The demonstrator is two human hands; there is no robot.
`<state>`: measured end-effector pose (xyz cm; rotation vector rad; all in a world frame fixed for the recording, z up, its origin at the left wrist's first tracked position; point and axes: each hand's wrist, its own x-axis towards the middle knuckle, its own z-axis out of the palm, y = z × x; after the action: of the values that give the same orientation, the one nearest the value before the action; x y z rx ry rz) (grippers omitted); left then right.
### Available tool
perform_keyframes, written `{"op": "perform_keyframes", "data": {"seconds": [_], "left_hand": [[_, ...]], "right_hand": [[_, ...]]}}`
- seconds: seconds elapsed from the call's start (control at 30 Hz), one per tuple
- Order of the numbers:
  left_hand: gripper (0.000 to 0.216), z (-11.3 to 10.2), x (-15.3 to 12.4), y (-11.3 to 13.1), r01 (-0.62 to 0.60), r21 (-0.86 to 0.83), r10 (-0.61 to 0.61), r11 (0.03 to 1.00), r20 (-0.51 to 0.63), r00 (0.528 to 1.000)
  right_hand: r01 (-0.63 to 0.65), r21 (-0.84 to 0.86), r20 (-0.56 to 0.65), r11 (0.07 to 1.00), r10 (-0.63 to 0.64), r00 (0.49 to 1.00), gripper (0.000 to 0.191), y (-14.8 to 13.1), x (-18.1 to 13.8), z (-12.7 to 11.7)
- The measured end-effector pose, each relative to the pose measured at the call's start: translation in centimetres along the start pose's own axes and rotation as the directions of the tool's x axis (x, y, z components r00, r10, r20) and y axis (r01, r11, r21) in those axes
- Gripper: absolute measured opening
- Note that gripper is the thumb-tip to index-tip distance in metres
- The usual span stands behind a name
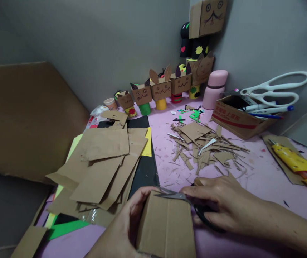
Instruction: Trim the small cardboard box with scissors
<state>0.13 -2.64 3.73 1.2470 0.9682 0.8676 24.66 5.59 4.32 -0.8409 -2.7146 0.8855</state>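
Observation:
Low in the view is a small cardboard box (166, 227), standing on the pink tabletop. My left hand (129, 222) wraps round its left side, with the fingertips at its top edge. In my right hand (215, 200) is a pair of scissors (173, 195) with black handles. Their blades lie along the far top edge of the box, slightly apart. Whether the blades are in the cardboard, I cannot tell. Beyond my right hand lies a heap of cardboard scraps (204, 147).
Stacked cardboard sheets (102, 157) lie at left, near a large upright board (30, 122). Behind stand several cardboard animal figures (161, 89) and a pink bottle (215, 89). At right are a pen box (234, 120) holding white-handled scissors (274, 89) and a yellow glue gun (295, 163).

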Motion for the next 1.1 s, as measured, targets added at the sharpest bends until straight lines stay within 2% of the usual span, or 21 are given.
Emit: {"op": "perform_keyframes", "data": {"seconds": [0.47,0.57,1.1], "left_hand": [[0.073,0.2,0.2,-0.2,-0.014,-0.067,0.013,0.998,-0.018,1.000],[0.074,0.2,0.2,-0.1,0.000,-0.085,-0.002,0.996,-0.026,1.000],[0.073,0.1,0.1,-0.4,-0.043,-0.066,0.042,0.997,-0.017,0.999]], "right_hand": [[0.048,-0.139,0.023,0.989,-0.045,0.999,0.029,0.6,-0.1,0.5],[0.060,-0.144,0.002,0.988,-0.060,0.998,0.035,0.8,-0.1,0.9],[0.112,-0.118,-0.049,0.987,-0.118,0.992,0.034,1.3,-0.2,1.3]]}}
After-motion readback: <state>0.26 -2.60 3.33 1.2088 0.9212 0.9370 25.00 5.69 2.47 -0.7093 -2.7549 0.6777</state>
